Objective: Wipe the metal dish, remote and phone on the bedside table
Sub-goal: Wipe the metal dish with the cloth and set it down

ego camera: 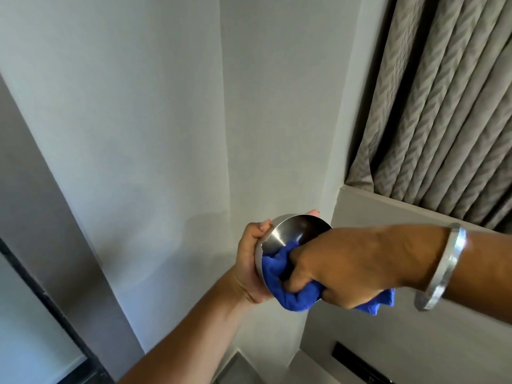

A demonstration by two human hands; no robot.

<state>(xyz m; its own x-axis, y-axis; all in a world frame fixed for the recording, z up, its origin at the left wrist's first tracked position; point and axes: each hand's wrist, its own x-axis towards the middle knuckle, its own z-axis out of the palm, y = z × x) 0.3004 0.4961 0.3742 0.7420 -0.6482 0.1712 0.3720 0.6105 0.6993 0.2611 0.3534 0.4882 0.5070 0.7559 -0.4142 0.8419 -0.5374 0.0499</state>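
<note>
Held up in the left hand (250, 261), the round shiny metal dish (288, 234) is rubbed inside with a crumpled blue cloth (288, 289) gripped by the right hand (346, 261).

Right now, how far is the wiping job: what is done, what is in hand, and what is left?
Nothing looks finished yet. In hand: the left hand holds the metal dish up in the air, and the right hand presses a blue cloth into its inside. Left: the remote and the phone. Neither can be made out clearly in this view; only a dark object shows at the bottom edge.
</note>
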